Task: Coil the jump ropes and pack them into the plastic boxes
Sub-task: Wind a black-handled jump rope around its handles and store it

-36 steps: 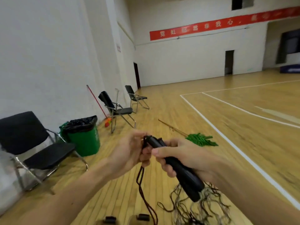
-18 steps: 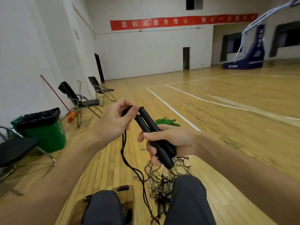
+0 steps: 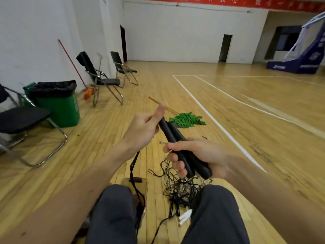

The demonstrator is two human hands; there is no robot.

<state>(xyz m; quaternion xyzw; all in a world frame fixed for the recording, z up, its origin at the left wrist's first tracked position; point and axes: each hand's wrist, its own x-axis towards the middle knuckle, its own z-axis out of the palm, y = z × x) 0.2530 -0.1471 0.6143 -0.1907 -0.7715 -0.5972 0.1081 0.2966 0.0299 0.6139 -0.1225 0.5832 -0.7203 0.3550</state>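
Grips two black cylindrical jump-rope handles [image 3: 171, 131] side by side in the right hand [image 3: 198, 155], fingers wrapped tight round their lower halves, upper ends slanting up and away over the wooden gym floor [image 3: 228, 106]. Curls the left hand [image 3: 142, 127] at those upper tips, thumb straight against them, and appears to pinch the thin dark cord [image 3: 133, 166] dropping from under the wrist. Cannot confirm the pinch itself, hidden behind the back of the hand. Trails that cord down across a clear plastic box [image 3: 145, 188] set on the floor between the knees. Looks early in the coiling of this one rope: pairs the handles, shows no loops wound round them yet, and has packed none of it. Leaves a tangled heap of further dark ropes [image 3: 182, 191] on the floor just beside the box, against the right knee, all to be separated, coiled and boxed. Cannot tell how many ropes make up that heap, nor whether the small black piece at the box's far wall lies inside the box or on top of it. Loses the near part of the box behind the left knee, and the cord's lower run in the dark gap between the legs.
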